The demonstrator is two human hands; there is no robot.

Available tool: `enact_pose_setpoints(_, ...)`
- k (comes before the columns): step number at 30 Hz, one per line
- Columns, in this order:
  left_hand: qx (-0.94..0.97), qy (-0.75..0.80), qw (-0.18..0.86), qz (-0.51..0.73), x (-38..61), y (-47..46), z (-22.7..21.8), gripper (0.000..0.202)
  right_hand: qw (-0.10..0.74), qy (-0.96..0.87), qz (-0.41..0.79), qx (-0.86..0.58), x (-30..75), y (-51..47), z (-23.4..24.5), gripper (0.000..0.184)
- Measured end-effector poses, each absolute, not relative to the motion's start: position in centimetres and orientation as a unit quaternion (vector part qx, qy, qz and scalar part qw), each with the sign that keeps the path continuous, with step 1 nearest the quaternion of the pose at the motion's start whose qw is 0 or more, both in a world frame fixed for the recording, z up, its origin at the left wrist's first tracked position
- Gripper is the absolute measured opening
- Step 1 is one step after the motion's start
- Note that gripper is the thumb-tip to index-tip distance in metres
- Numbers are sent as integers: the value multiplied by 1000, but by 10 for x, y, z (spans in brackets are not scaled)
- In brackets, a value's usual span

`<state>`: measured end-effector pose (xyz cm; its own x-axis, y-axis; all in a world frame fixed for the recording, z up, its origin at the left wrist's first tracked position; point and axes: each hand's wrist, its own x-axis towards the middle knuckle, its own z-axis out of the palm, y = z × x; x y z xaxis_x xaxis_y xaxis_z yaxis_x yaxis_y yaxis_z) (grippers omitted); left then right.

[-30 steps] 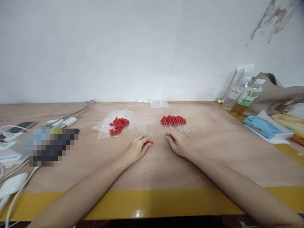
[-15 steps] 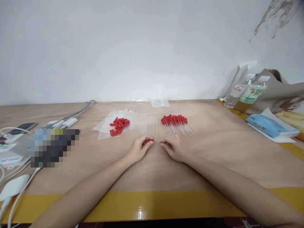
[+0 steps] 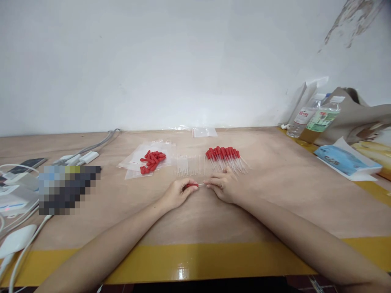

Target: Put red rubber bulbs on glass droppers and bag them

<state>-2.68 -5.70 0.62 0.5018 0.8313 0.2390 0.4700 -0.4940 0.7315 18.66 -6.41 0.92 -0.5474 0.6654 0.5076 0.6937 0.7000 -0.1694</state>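
My left hand [image 3: 180, 193] pinches a red rubber bulb [image 3: 192, 185] between thumb and fingers. A thin pale tube [image 3: 200, 185] sticks out of the bulb toward the right, and its far end goes in between the fingertips of my right hand [image 3: 224, 186], which is closed on it. Just beyond my hands lies a row of clear glass tubes [image 3: 191, 165]. To their right is a pile of droppers [image 3: 226, 156], glass tubes with red bulbs on them. Loose red bulbs [image 3: 152, 159] are heaped on clear plastic bags [image 3: 130, 160] at the left.
On the left are white chargers and cables [image 3: 18, 199], a phone [image 3: 27, 166] and a pixelated dark item [image 3: 69, 191]. Two bottles [image 3: 319, 120], a blue tissue pack [image 3: 345, 158] and a brown bag [image 3: 345, 110] stand at the right. A small plastic bag [image 3: 204, 132] lies by the wall.
The bulb and tube have come slightly nearer to me. The fingers of my right hand reach further forward and less of the tube shows between the hands.
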Motion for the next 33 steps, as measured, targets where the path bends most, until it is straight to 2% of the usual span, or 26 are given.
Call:
enact_pose_setpoints(8, 837, 390, 266, 277, -27, -60, 4, 20, 257, -884, -46, -387, 178, -68, 6, 24)
enact_pose_setpoints(16, 844, 381, 240, 290, -27, -60, 1, 20, 219, -887, 32, -405, 169, -69, 10, 27)
enact_pose_setpoints(24, 880, 340, 171, 283, -27, -56, 5, 19, 187, -880, 116, -421, 165, -66, 11, 30)
enact_pose_setpoints(29, 892, 321, 148, 283, -26, -50, 11, 19, 188, -873, 145, -426, 164, -68, 22, 26)
enact_pose_setpoints(31, 891, 325, 124, 291, -31, -47, 17, 24, 202, -867, 164, -425, 167, -68, 29, 24)
enact_pose_setpoints(33, 882, 359, 74, 297, -43, -42, 23, 36, 229, -842, 182, -454, 175, -64, 36, 21)
